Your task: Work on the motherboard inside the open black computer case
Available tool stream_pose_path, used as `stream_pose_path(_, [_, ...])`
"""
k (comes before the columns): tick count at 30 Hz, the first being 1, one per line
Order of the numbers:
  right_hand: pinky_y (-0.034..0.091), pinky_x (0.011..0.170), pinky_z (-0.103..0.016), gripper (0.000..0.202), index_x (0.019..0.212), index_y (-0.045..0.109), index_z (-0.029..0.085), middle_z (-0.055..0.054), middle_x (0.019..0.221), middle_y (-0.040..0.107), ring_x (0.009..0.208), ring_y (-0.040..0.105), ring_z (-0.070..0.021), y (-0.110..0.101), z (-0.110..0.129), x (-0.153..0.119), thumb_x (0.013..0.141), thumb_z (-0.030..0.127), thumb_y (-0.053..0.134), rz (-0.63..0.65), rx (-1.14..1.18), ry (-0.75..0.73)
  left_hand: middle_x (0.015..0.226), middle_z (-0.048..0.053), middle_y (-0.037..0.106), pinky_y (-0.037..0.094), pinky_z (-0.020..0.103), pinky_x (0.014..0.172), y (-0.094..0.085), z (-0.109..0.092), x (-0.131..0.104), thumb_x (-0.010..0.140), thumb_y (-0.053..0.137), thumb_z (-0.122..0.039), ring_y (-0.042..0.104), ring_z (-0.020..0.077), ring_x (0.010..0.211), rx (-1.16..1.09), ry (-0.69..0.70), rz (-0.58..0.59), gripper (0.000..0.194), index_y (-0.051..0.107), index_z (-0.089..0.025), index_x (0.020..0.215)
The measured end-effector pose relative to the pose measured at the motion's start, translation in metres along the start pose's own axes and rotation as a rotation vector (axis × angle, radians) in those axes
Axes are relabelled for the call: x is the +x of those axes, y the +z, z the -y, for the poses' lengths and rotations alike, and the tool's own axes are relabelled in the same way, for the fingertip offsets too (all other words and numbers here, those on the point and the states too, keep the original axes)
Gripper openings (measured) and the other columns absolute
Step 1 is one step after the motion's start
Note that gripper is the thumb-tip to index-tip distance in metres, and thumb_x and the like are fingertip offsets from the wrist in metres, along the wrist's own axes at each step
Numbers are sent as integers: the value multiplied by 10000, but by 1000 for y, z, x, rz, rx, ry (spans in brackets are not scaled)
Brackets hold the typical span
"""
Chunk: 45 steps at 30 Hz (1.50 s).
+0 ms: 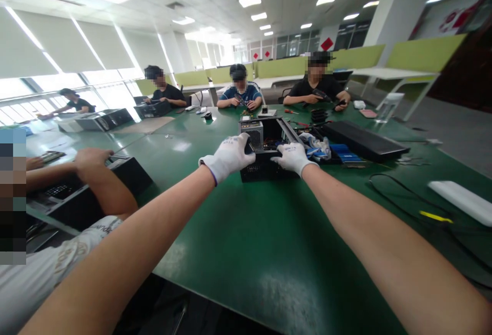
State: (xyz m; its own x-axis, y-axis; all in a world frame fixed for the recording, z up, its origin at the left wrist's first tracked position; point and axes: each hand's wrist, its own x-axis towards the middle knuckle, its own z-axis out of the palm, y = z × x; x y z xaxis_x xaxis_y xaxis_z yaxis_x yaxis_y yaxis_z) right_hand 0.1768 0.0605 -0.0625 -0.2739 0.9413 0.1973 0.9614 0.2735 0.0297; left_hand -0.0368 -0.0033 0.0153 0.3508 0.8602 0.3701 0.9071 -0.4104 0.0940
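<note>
An open black computer case lies on the green table in front of me, with a grey power supply inside its left part. My left hand, in a white glove, is closed at the case's near left corner. A dark piece shows between its thumb and fingers; I cannot tell whether it belongs to the case. At the near right edge, my right hand, also in a white glove, grips the rim with thumb and fingers. Parts of the case's inside are hidden by the rim and my hands.
Right of the case lie blue-and-white gloves, a blue ribbed part and a long black panel. A cable and a white bar are nearer. A co-worker's arm rests over another case at left. Several people sit opposite.
</note>
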Motion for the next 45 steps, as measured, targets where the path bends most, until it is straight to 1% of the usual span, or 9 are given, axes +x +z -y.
stream_pose_path(6, [507,909,-441,397,1198,591,167,-83,1197,607,1044,604,-208,1,10,-33,934,463,576,-23,-74,15,1028,114,740,540,328,843,-4,-4,0,777,634,-409,699,256,964,-45,27,57,432,621,-171,1138])
stream_pose_path(12, [415,890,-409,393,993,649,155,-80,915,655,889,595,-211,-1,36,-113,914,529,556,-114,-67,-31,1028,114,735,543,321,833,2,-21,1,779,608,-385,698,250,945,10,70,114,390,634,-159,1096])
stream_pose_path(18, [350,858,-393,251,907,670,205,-57,839,657,825,575,-237,-10,55,-205,872,448,622,-186,-21,-60,1027,126,734,558,329,800,25,-40,-15,735,628,-343,701,273,936,123,172,435,386,662,-154,1069])
stream_pose_path(20, [347,861,-396,200,878,669,219,-39,799,645,781,560,-234,-11,60,-234,849,416,645,-270,32,-91,1044,137,732,562,335,806,31,-46,-23,722,644,-355,700,283,951,153,210,536,412,669,-148,1077])
stream_pose_path(24, [342,883,-407,273,876,659,230,-33,741,631,726,530,-228,-13,69,-283,959,391,455,-486,155,-184,1041,143,732,567,346,797,39,-57,-38,688,689,-416,700,295,950,196,281,699,440,694,-148,1037])
stream_pose_path(27, [347,879,-405,341,872,649,230,-28,714,611,700,501,-216,-15,74,-310,991,394,374,-496,211,-183,1024,137,737,567,334,769,45,-63,-48,690,683,-383,704,286,929,211,311,756,442,690,-148,1065])
stream_pose_path(34, [358,831,-396,227,830,645,231,-9,660,548,644,429,-196,-25,82,-347,923,376,496,-343,274,-147,1046,119,733,545,309,818,67,-65,-67,697,696,-368,696,266,959,224,292,785,442,700,-166,1089])
stream_pose_path(39, [361,862,-411,197,807,645,219,-17,652,550,660,434,-209,-31,84,-352,887,329,502,-311,261,-135,1062,142,734,548,327,816,75,-72,-76,699,704,-367,696,284,962,272,310,862,433,717,-155,1076])
stream_pose_path(45, [363,865,-418,154,824,654,212,-22,662,567,672,439,-210,-33,85,-353,853,289,524,-296,272,-132,1040,160,740,551,325,819,93,-72,-76,667,721,-347,699,296,951,318,313,902,401,746,-140,1010])
